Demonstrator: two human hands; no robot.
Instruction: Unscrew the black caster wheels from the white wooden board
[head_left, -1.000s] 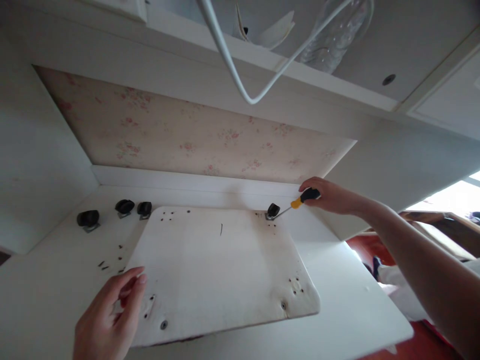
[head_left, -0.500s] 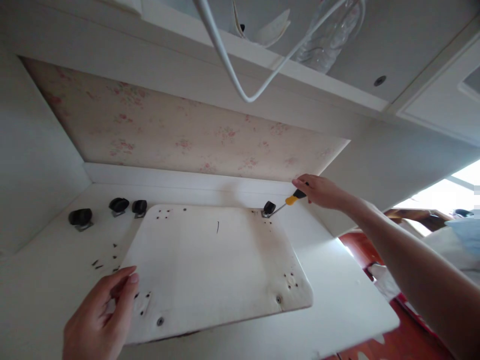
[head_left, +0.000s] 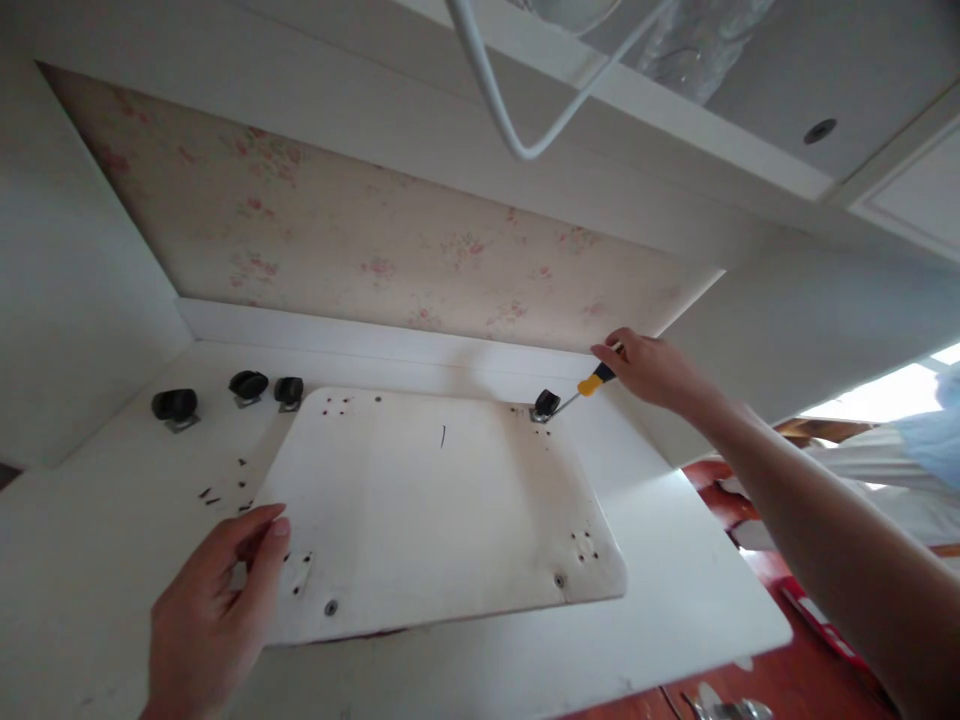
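Note:
My right hand (head_left: 645, 365) is closed round the black-and-yellow handle of a screwdriver (head_left: 591, 383). The shaft slants down to the left, and its tip meets the metal plate of a black caster wheel (head_left: 547, 402) at the far right corner of a white board (head_left: 442, 500). Over the board's near left edge is my left hand (head_left: 217, 600), thumb and forefinger pinched together; what they hold, if anything, is hidden. The board lies flat, with groups of screw holes at its corners and a short dark mark near its middle.
Three loose casters (head_left: 174, 405) stand left of the board, with several small dark screws (head_left: 213, 500) nearby on the white desk surface (head_left: 697, 600). A white cable (head_left: 517, 150) hangs down from the shelf (head_left: 645, 85) above. Floral wallpaper (head_left: 375, 240) covers the back.
The camera view has shifted slightly, so the scene sits a little differently. Both hands keep nearly the same places, with the screwdriver still at the caster.

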